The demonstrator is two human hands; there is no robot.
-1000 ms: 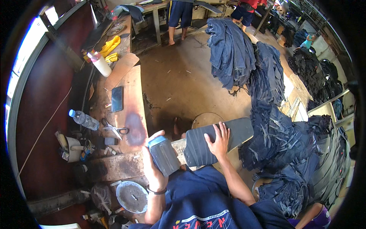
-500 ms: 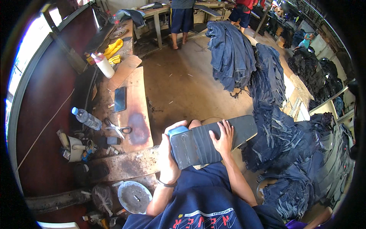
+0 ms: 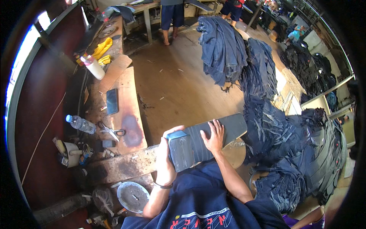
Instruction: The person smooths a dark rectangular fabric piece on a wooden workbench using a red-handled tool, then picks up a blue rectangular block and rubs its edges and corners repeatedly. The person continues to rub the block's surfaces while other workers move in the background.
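Observation:
My left hand is closed around a rectangular block with a worn dark face and a blue side. The block lies against the left end of a long dark board with rounded corners and faint cross stripes. The board slants across my lap, its far end up to the right. My right hand rests flat on the board's face with fingers apart. How the board is supported from below is mostly hidden.
On the bench at left are a phone, scissors, a water bottle, a white squeeze bottle and yellow gloves. A grey basin sits beside my left forearm. Dark denim piles fill the right side. People stand at the back.
The block in my left hand has shifted and tilted against the board, and its edge stands out more from it. My right hand stays spread on the board. The whole view has moved slightly.

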